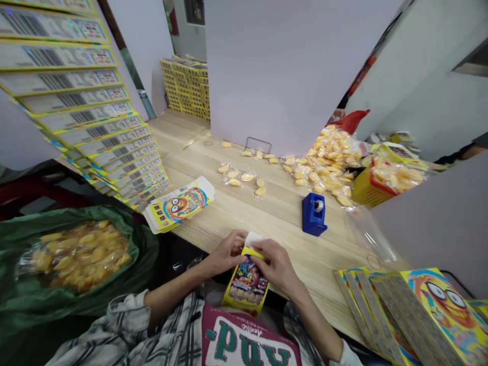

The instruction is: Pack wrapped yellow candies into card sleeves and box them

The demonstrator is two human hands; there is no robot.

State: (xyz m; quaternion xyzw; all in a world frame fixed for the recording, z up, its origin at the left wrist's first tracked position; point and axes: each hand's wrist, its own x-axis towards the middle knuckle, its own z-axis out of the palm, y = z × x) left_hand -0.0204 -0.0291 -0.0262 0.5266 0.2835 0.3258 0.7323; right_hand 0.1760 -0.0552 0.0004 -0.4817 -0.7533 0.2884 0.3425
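A yellow printed box [247,284] with a white flap at its top end lies tilted against my front at the table's near edge. My left hand [227,251] grips its upper left corner, thumb on the printed face. My right hand [275,262] holds the upper right corner, its fingers bent over the white flap and its thumb on the face. Left of my hands, flattened yellow cartons [181,203] lie on the table [244,223]. A blue tape dispenser [314,214] stands to the right, beyond my right hand.
Wrapped yellow pieces [330,157] are heaped at the back right, some scattered leftward. A yellow basket [368,188] stands beside them. Stacked boxes tower at left [95,107]; more boxes [438,310] stand at near right. A green bag [23,300] holds yellow pieces. White panels rise behind.
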